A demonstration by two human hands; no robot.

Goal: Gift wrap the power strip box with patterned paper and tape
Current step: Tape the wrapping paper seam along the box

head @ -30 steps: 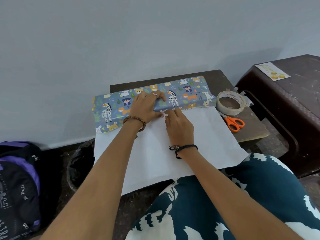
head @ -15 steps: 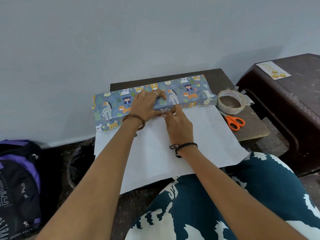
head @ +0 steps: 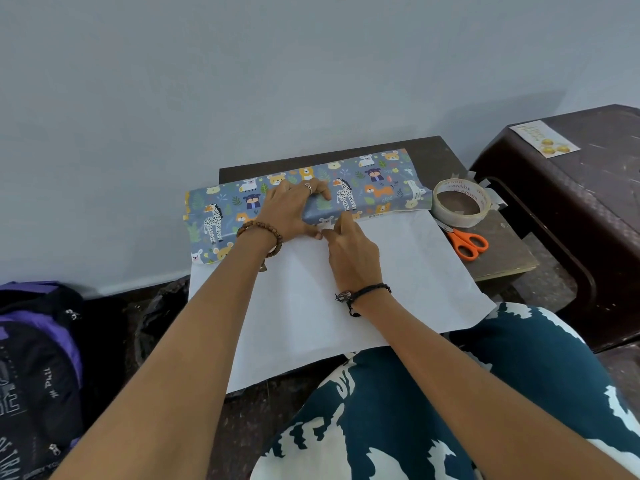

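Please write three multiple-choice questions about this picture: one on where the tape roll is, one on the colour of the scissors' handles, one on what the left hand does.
1. The tape roll sits:
A. right of the wrapped box
B. on the backpack
C. on the person's lap

2. The scissors have handles that are:
A. green
B. orange
C. black

3. The left hand:
A. hangs idle
B. lifts the scissors
C. rests on the wrapped box

Answers: 1 A, it lies on the table beside the box's right end. 2 B, both loops are orange. 3 C, its fingers lie over the box's patterned top.
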